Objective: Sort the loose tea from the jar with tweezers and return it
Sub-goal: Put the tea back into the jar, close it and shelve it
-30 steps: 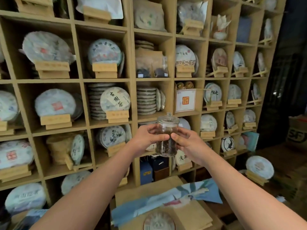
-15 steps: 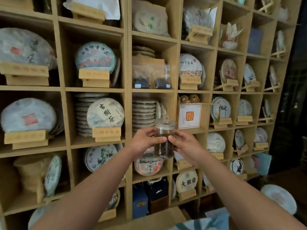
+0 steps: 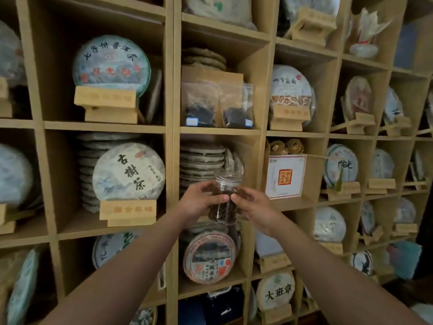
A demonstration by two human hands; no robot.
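Holding the glass jar (image 3: pixel 222 200) upright between both hands, the person has it raised in front of the wooden shelf (image 3: pixel 172 130), level with the compartment that holds a stack of flat tea cakes (image 3: pixel 201 160) directly behind the jar. The left hand (image 3: pixel 199 202) wraps the jar's left side and the right hand (image 3: pixel 254 207) closes on its right side, fingertips nearly meeting across the front; a two-sided grip like this probably steadies the smooth glass and keeps the loose tea (image 3: pixel 220 207) from shifting. The tea fills the lower part of the jar as a dark mass, and the clear lid (image 3: pixel 228 175) sits on top, so nothing can spill while it is carried. Whether the jar is coming off the shelf or going back cannot be told from this view alone, and no tweezers are visible. Counting what shows clearly: one jar, two hands, two clear bags (image 3: pixel 216 105) of dark leaf in the compartment above the jar, one white box (image 3: pixel 285 175) with a red seal just right of the jar, and one large wrapped cake (image 3: pixel 128 172) on a wooden stand to the jar's left. Many more wrapped cakes fill the surrounding compartments, too many and too blurred to count.
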